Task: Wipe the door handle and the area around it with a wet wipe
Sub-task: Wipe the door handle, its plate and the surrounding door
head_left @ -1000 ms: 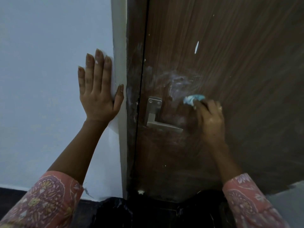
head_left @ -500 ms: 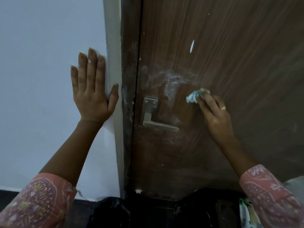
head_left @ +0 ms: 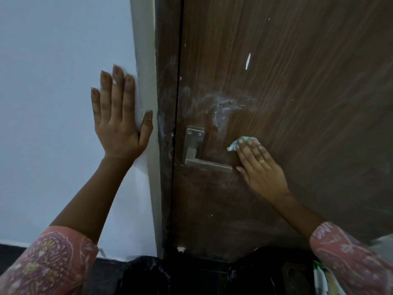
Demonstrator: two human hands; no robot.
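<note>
A silver lever door handle [head_left: 198, 153] sits on a dark brown wooden door [head_left: 297, 103], near its left edge. White smears cover the wood just above and right of the handle. My right hand [head_left: 258, 167] presses a crumpled pale blue wet wipe [head_left: 236, 144] flat against the door, right of the handle plate and just above the lever's tip. Most of the wipe is hidden under my fingers. My left hand [head_left: 119, 120] lies flat with fingers spread on the white wall [head_left: 53, 103], its thumb on the door frame [head_left: 146, 124].
A black bag [head_left: 148, 275] lies on the floor below the door. A green and white packet [head_left: 321, 277] shows at the bottom right, beside my sleeve. A dark skirting strip runs along the wall's base at the lower left.
My right hand has slid the wipe down and left, from level with the handle plate's top to just above the lever's tip. My left hand has stayed on the wall.
</note>
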